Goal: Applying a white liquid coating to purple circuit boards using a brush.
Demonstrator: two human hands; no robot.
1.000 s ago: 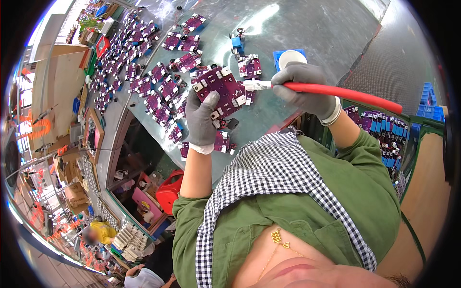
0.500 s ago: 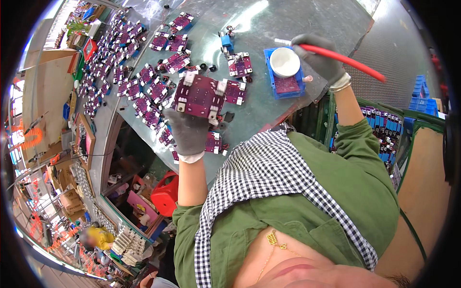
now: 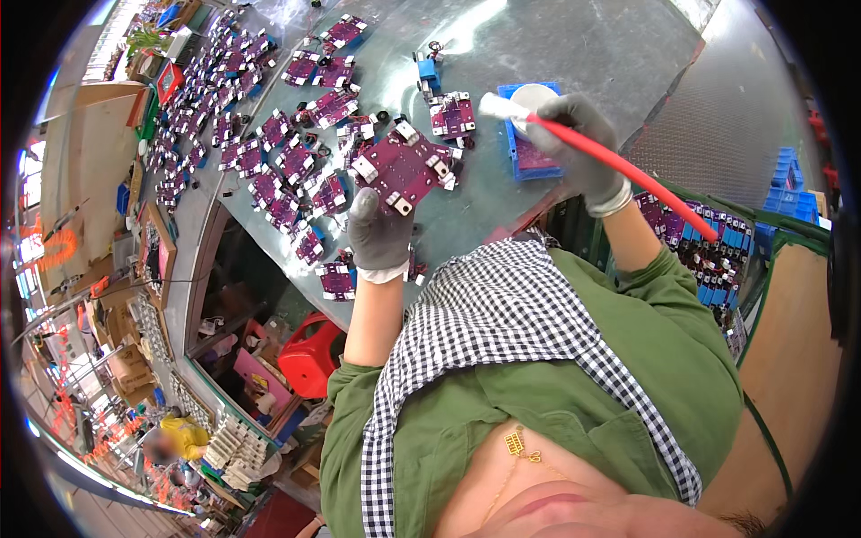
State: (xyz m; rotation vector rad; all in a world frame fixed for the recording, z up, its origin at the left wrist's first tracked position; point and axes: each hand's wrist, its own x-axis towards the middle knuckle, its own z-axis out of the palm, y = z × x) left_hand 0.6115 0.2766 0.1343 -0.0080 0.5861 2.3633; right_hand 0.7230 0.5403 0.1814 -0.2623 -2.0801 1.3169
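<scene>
Purple circuit board (image 3: 404, 167) sits up off the bench, pinched at its near edge in the left hand (image 3: 378, 229), grey glove closed firmly around it, white blocks on its face turned up toward the camera. Over on the other side, the right hand (image 3: 578, 143) is wrapped tight around a red-handled brush (image 3: 619, 166), and the pale tip is poised right at a white round pot (image 3: 533, 94) that sits in a small blue tray (image 3: 529, 154) on the metal bench (image 3: 574, 54). So this looks like the dipping part of the cycle, with the held board not yet touched by the brush. Just beside the left wrist a few more boards lie at the bench edge, and another one (image 3: 452, 115) rests near the tray. Farther out, dozens of the same purple boards (image 3: 269, 161) spread across the bench in loose rows, whether coated or waiting I cannot tell. Off to the right, a green rack (image 3: 708, 247) holds more boards on edge.
</scene>
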